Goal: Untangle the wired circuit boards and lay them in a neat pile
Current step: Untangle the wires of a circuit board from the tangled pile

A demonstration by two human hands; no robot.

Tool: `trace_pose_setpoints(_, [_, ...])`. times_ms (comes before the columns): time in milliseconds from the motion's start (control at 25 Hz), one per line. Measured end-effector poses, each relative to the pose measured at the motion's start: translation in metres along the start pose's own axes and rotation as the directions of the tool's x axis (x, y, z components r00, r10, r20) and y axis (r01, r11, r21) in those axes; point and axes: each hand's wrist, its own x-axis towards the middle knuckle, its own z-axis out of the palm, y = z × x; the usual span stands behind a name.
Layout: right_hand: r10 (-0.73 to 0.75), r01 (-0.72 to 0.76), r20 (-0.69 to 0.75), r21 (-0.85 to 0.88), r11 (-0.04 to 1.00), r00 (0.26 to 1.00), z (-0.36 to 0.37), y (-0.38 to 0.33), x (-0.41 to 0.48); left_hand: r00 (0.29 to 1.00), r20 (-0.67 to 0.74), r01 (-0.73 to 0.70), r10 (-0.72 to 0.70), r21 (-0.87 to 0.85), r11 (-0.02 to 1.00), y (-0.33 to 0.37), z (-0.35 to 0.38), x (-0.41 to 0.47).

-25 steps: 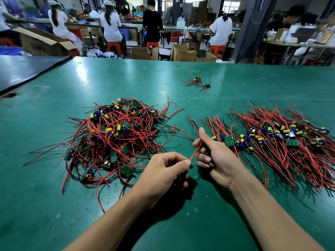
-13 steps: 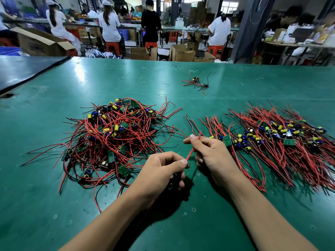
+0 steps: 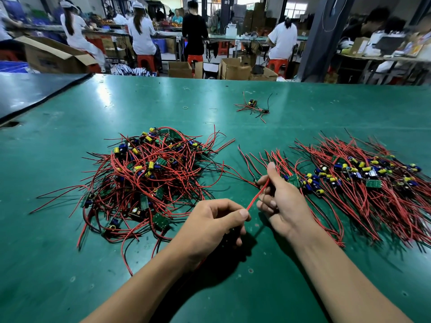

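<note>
Item in hand: one red wire point(image 3: 257, 194), drawn taut and slanting between both hands, low over the green worktop point(image 3: 70, 264), between the two lots. Left hand point(image 3: 210, 220): grip closed, thumb and forefinger pinching the wire's near end; other fingers curled under, and whether a board sits beneath the palm cannot be told. Right hand point(image 3: 279, 201): grip closed about the wire's far end, fingers curled round it, thumb standing straight up. Lot one, tangled heap point(image 3: 149, 173): left of the hands, red and black leads looped over one another, green boards with yellow and blue parts buried among them. Lot two, sorted pile point(image 3: 361, 183): right of the hands, boards in a rough row along the middle, leads fanned to either side, the nearest leads just beside the right hand. Also: stray cluster point(image 3: 253, 107) of wired boards, well apart toward the far edge. Step judged in progress: straightening a lead of one freed unit before laying it down. Handling notes: run the wire through the fingers under light tension, no jerk, since the joint at the board is the likely weak point; check that no lead from the heap is hooked on; set the unit at the pile's near-left end, board in line with the row, leads parallel to the rest.
</note>
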Motion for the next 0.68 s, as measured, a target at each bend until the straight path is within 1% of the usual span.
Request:
trace_pose_setpoints(40, [0.005, -0.005, 0.017, -0.003, 1.0, 1.0, -0.002, -0.002, 0.0, 1.0, -0.026, -0.001, 0.001, 0.003, 1.0, 0.0, 0.001, 0.0])
trace_pose_setpoints(120, [-0.007, 0.011, 0.062, -0.066, 0.998, 0.998, -0.004, -0.004, -0.001, 0.995, -0.096, 0.007, -0.01, -0.023, 1.0, 0.001, 0.002, 0.002])
trace_pose_setpoints(240, [-0.014, 0.03, 0.099, -0.168, 0.985, 0.995, -0.004, -0.003, -0.004, 0.976, -0.2, 0.046, -0.083, -0.185, 0.982, 0.005, 0.004, 0.006])
trace_pose_setpoints(360, [-0.05, 0.088, 0.145, -0.269, 0.959, 0.988, -0.003, 0.001, -0.01, 0.963, -0.209, 0.077, -0.17, -0.392, 0.917, 0.011, 0.002, 0.01])
trace_pose_setpoints(440, [-0.098, 0.166, 0.202, -0.353, 0.921, 0.975, -0.001, 0.005, -0.017, 0.965, -0.174, 0.102, -0.195, -0.434, 0.895, 0.012, -0.002, 0.012])
trace_pose_setpoints(480, [-0.132, 0.224, 0.243, -0.404, 0.887, 0.961, 0.0, 0.006, -0.021, 0.969, -0.149, 0.113, -0.198, -0.443, 0.889, 0.013, -0.003, 0.012])
trace_pose_setpoints(560, [-0.189, 0.347, 0.331, -0.525, 0.777, 0.924, 0.004, 0.011, -0.029, 0.976, -0.109, 0.118, -0.19, -0.473, 0.873, 0.012, -0.005, 0.013])
trace_pose_setpoints(680, [-0.216, 0.456, 0.416, -0.657, 0.601, 0.884, 0.009, 0.019, -0.04, 0.985, -0.048, 0.111, -0.163, -0.542, 0.833, 0.011, -0.007, 0.013])
